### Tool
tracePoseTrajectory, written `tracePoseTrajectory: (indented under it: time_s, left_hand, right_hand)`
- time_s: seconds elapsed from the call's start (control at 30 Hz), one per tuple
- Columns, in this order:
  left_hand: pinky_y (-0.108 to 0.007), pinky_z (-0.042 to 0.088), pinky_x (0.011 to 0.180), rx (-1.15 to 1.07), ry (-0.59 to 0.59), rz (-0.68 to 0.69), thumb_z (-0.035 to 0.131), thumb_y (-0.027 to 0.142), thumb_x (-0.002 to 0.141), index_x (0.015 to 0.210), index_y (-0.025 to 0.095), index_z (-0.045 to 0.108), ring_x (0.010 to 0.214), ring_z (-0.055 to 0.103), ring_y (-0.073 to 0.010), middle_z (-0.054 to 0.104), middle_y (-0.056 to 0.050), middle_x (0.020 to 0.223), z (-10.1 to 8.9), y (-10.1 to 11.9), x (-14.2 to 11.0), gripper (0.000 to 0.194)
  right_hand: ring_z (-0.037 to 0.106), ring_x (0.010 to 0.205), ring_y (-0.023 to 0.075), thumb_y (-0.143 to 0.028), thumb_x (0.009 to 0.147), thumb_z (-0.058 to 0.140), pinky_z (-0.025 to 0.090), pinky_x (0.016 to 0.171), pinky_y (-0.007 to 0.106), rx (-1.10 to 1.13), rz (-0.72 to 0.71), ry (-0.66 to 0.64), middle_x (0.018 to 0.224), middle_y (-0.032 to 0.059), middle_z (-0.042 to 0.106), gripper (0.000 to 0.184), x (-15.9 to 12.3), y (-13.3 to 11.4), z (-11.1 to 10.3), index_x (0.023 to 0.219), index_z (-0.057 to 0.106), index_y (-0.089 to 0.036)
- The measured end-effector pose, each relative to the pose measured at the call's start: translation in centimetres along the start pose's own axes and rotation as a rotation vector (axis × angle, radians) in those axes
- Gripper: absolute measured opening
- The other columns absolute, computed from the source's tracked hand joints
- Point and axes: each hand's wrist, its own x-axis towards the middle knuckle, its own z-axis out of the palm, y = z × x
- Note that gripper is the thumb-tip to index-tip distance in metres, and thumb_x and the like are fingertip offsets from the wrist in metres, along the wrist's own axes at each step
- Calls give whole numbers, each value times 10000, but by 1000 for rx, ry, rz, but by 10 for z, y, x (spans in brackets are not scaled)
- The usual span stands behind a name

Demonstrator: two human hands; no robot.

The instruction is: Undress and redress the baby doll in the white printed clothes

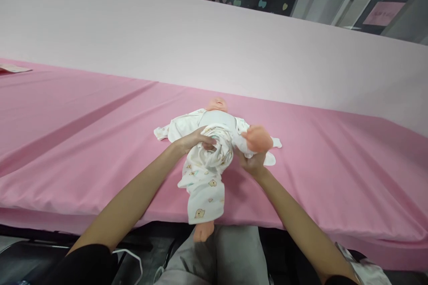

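Note:
A baby doll [218, 104] lies on its back, head away from me, in a white top [187, 124]. White baby pants [207, 198] with a small bear print cover the doll's leg on the left, and that leg's bare foot [203, 231] sticks out over the table's front edge. My left hand [200, 139] is closed on the other pant leg, gathered into a ring, with fingers inside the opening. Beneath the doll's raised foot [258, 139], my right hand [253, 162] is wrapped round that leg; some of its fingers are hidden.
A pink sheet [83, 142] covers the table, with a pale wall panel [200, 44] behind it. Printed paper [13, 69] lies at the far left. White cloth [368, 271] hangs below the front edge at the right. My lap [220, 258] is close under the edge.

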Motion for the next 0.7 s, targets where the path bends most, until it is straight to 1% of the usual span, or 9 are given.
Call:
tracePoseTrajectory:
  time_s: [0.03,0.07,0.13,0.23,0.33,0.4,0.47,0.57,0.7]
  left_hand:
    - [-185,416,498,77,11,32,721,117,626,766,143,536,484,471,-66,513,33,549,4,2,-1,234]
    - [-207,451,546,165,1,57,732,121,618,870,161,552,562,537,-93,577,16,648,8,4,-3,312]
    - [-248,490,651,378,-91,106,745,127,601,1003,190,555,740,606,-144,636,-17,846,16,8,-6,449]
    - [-265,489,731,702,-246,214,728,138,610,992,186,600,866,607,-177,642,-42,958,27,14,-9,405]
    - [-281,488,749,887,-248,316,702,150,640,972,195,635,873,607,-186,652,-48,958,35,17,-13,342]
    - [-286,490,734,925,-199,394,706,155,636,965,195,648,849,612,-193,661,-54,926,38,19,-16,336]
    - [-283,490,716,911,-128,476,710,151,631,958,188,654,829,615,-195,665,-58,902,38,21,-18,333]
    - [-273,490,694,846,4,567,718,148,624,918,176,659,814,616,-191,661,-58,890,34,25,-21,301]
    - [-254,478,662,808,261,685,762,203,593,855,161,672,761,606,-168,664,-52,859,25,29,-20,280]
  right_hand:
    - [485,1170,329,-371,771,583,404,960,506,-50,52,48,1243,231,498,725,3,-3,1,1362,242,-130]
    - [495,1157,321,-374,800,552,426,935,485,-89,98,66,1265,224,485,734,5,-5,2,1392,191,-130]
    - [498,1153,309,-372,844,492,453,900,451,-151,115,31,1306,188,466,704,10,-8,3,1427,157,-162]
    - [532,1091,294,-326,863,462,481,834,397,-275,-37,-81,1268,129,517,589,10,-11,9,1415,282,-227]
    - [569,931,252,-285,855,494,483,727,339,-421,-185,-126,1158,93,580,510,6,-15,18,1357,409,-278]
    - [559,869,229,-282,852,511,466,662,313,-469,-221,-124,1120,87,588,479,5,-18,23,1327,452,-289]
    - [544,869,224,-290,850,521,458,648,307,-464,-221,-117,1101,87,584,450,5,-19,24,1298,480,-291]
    - [529,944,221,-222,845,503,471,735,325,-349,-209,-99,1123,78,557,420,6,-18,20,1259,494,-292]
    - [512,1013,220,-71,777,422,468,807,360,-196,-198,-120,1143,81,533,505,7,-17,12,1234,497,-272]
